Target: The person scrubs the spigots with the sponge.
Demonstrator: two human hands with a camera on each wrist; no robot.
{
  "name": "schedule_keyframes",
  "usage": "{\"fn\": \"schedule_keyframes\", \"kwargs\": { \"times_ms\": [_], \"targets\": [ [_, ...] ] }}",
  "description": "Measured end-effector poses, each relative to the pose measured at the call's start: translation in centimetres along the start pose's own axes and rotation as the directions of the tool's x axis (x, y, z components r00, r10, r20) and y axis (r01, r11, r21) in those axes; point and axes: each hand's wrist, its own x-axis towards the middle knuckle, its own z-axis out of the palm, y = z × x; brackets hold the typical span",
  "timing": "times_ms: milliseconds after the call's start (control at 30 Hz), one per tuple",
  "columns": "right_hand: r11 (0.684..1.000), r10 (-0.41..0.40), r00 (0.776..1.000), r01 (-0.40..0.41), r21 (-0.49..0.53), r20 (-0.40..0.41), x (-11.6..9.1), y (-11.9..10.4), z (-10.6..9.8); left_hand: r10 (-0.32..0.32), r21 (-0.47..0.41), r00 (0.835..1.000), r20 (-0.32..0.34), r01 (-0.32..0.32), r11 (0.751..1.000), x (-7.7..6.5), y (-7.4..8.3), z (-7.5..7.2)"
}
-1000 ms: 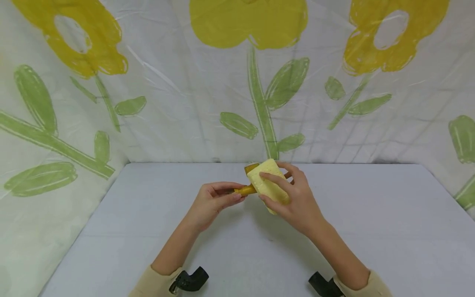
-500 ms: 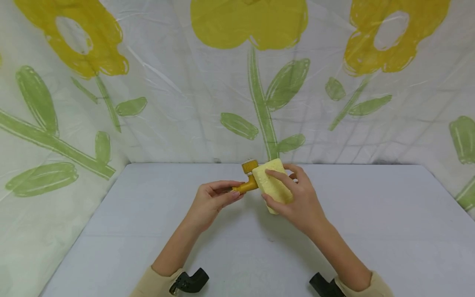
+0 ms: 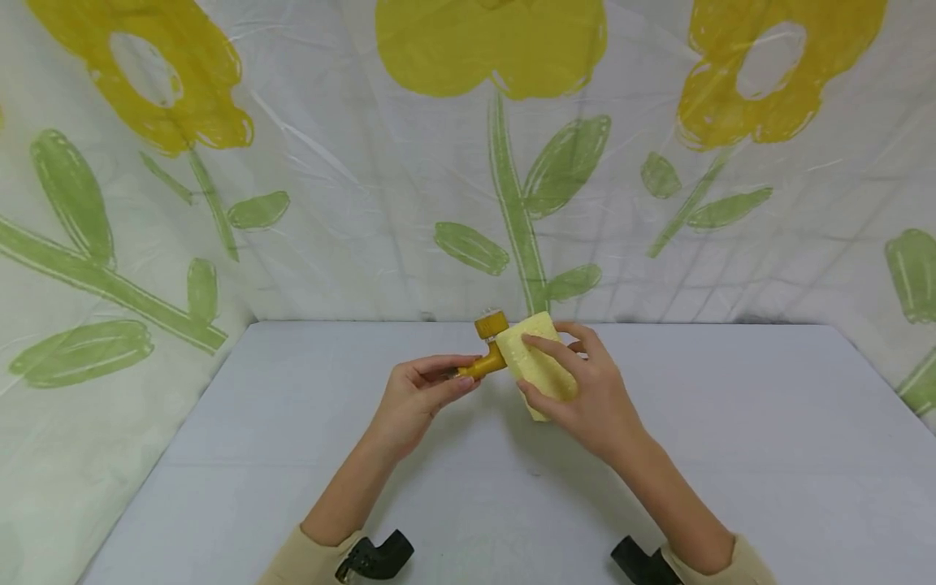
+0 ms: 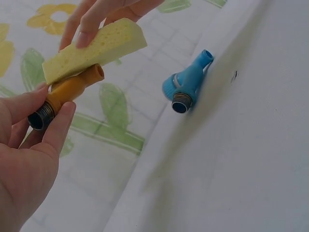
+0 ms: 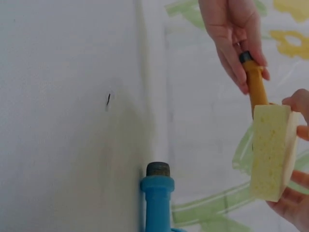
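My left hand (image 3: 420, 398) pinches an orange tap (image 4: 72, 92) near its dark threaded end, between thumb and fingers. The tap's round knob (image 3: 491, 325) points up and away in the head view. In my right hand (image 3: 600, 394) is a pale yellow block sponge (image 3: 539, 361), gripped with the fingers spread along its sides. One side of the sponge lies along the tap's body, as the left wrist view shows. Both are held up above the table. A blue tap (image 4: 188, 82) with a threaded end rests on the table; in the head view it is hidden.
The white-covered table (image 3: 731, 422) reaches back to a hanging sheet (image 3: 351, 203) printed with yellow flowers and green leaves. A black wrist mount (image 3: 376, 556) sits at the left sleeve, another black mount (image 3: 643, 561) at the right.
The sponge has slid a little to the right across the tap, so that more of the knob shows. The tap has tilted slightly up and left. Both hands keep their hold.
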Motion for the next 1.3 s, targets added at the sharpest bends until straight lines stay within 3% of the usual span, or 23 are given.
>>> {"fn": "schedule_keyframes", "kwargs": {
  "times_ms": [133,433,667,900,1133,1300],
  "targets": [
    [1.000,-0.019,1.000,0.019,-0.004,0.023,0.0,-0.2,0.1,0.000,0.007,1.000,-0.002,0.000,1.000,0.0,-0.1,0.1],
    [1.000,-0.007,1.000,0.006,-0.016,-0.029,0.0,-0.1,0.0,0.000,0.012,1.000,-0.018,0.001,1.000,-0.3,0.2,0.3],
    [0.991,-0.119,0.992,0.116,-0.065,-0.035,-0.3,-0.5,1.1,-0.001,0.022,1.000,-0.022,0.001,1.000,-0.4,0.2,0.4],
    [0.983,-0.169,0.986,0.168,-0.079,-0.009,-0.5,-0.9,1.5,-0.010,0.008,1.000,-0.030,0.010,1.000,-0.3,0.0,0.3],
    [0.983,-0.164,0.985,0.159,-0.092,-0.046,-0.5,-0.9,1.4,-0.016,-0.013,0.999,-0.038,0.016,1.000,-0.2,0.0,0.6],
    [0.986,-0.161,0.987,0.160,-0.046,0.001,-0.9,-1.3,1.7,-0.023,-0.006,0.999,-0.032,0.022,1.000,-0.3,0.0,0.6]
  ]
}}
